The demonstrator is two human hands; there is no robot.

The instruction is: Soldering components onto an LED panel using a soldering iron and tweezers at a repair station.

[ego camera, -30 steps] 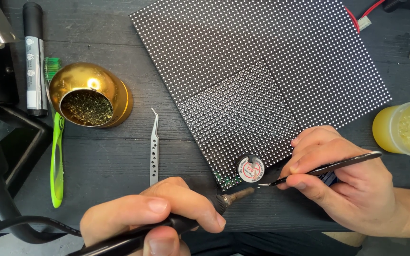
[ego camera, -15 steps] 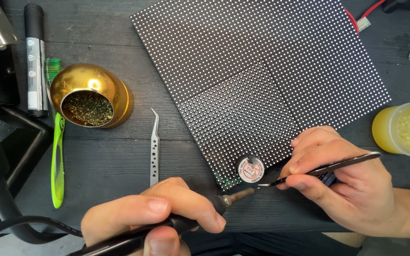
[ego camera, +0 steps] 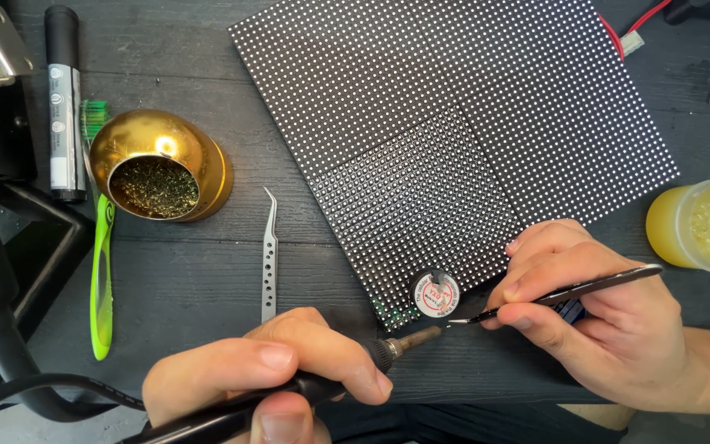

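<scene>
A black panel of small white dots (ego camera: pixel 454 140) lies tilted on the dark wooden table. My left hand (ego camera: pixel 265 378) grips a black soldering iron (ego camera: pixel 396 345), whose tip reaches the panel's near corner. My right hand (ego camera: pixel 601 321) pinches black tweezers (ego camera: pixel 569 292); their points meet the iron's tip at that same corner. A small round spool with a red and white label (ego camera: pixel 435 294) rests on the panel just above the two tips.
Silver curved tweezers (ego camera: pixel 269 263) lie left of the panel. A gold bowl of brass wool (ego camera: pixel 158 168), a green brush (ego camera: pixel 100 271) and a black marker (ego camera: pixel 63 107) sit at the left. A yellow jar (ego camera: pixel 704 226) stands at the right. Red wires (ego camera: pixel 626 29) leave the panel's far corner.
</scene>
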